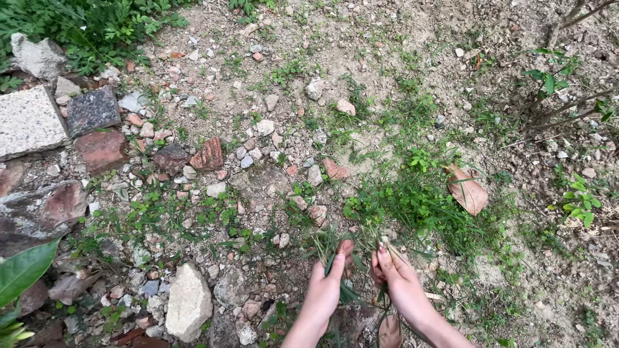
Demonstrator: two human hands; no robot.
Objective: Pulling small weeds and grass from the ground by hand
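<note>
Both hands low in frame, close together. Left hand (325,283) pinched shut on grass blades (338,248), fingers together near stem base, likely for firm hold. Right hand (398,278) same, fingers clamped on same tuft from other side. Tuft rooted in stony soil just ahead of knuckles. Pale rock (187,301) left of hands. Farther out: dry brown leaf (467,189), broken bricks (103,149), stone slab (29,121).

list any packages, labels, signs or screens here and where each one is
None in view: only bare ground with stones, broken bricks, weeds and a dry leaf. The left hand and right hand grip grass blades, no package.
</note>
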